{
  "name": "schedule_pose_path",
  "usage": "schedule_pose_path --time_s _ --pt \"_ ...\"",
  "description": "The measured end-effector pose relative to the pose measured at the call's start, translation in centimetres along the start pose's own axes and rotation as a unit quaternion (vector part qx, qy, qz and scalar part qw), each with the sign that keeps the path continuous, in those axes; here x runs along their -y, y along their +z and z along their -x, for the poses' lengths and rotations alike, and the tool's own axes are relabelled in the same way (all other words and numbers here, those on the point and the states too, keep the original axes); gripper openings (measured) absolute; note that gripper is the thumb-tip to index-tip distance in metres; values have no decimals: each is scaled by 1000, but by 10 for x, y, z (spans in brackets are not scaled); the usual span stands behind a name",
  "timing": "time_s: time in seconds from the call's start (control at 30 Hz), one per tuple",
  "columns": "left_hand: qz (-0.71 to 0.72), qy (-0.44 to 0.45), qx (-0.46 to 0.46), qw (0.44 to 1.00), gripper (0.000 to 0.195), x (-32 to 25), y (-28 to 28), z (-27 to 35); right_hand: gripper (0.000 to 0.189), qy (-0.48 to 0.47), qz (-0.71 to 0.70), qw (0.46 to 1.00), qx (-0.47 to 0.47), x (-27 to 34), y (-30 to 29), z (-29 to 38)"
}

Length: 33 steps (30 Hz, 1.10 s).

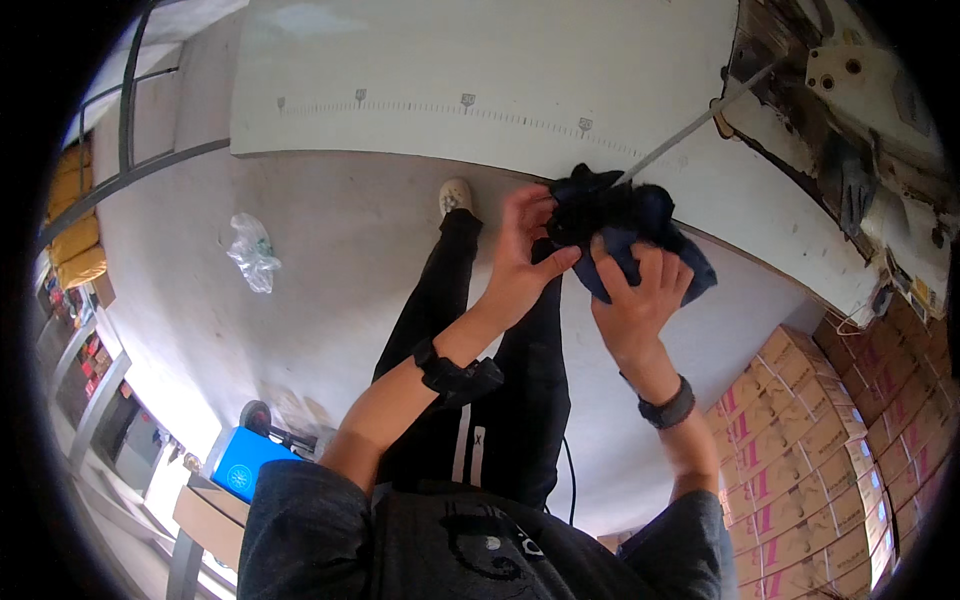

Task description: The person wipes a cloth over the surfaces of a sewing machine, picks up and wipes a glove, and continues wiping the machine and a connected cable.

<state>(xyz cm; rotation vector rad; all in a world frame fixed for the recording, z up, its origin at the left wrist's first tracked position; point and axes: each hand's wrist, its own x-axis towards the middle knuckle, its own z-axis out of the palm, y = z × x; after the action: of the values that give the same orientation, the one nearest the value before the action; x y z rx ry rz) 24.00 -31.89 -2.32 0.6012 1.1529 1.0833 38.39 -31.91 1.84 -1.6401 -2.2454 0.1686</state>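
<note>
A bunched piece of dark navy and black fabric (622, 217) lies between my hands, beside the front edge of a pale worktable (420, 75) with a printed scale. My left hand (529, 244) is at the fabric's left side, its thumb touching the lower edge and its fingers curled partly behind it. From the right, my right hand (645, 289) grips the lower part, with the fingers pressed on the cloth. A thin grey rod or strip (697, 124) runs from the machine at the upper right to the top of the fabric. The fabric hides where it ends.
A worn industrial machine (855, 97), possibly a sewing machine, stands at the upper right. Stacked cardboard boxes (795, 450) fill the lower right. A clear plastic bag (253, 253) lies on the floor at left, and a blue box (251, 461) stands at lower left.
</note>
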Motion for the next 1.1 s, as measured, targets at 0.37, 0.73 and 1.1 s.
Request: schedule_pose_path --time_s 0.37,0.73,1.1 --pt "-325 40 167 930 53 28 -6 3 40 175 -28 983 38 -24 8 74" --pt "-549 72 299 777 38 2 9 20 40 301 -166 938 46 -22 -65 115" --pt "-218 168 -18 961 51 -69 43 9 29 227 -222 897 -307 14 -30 17"
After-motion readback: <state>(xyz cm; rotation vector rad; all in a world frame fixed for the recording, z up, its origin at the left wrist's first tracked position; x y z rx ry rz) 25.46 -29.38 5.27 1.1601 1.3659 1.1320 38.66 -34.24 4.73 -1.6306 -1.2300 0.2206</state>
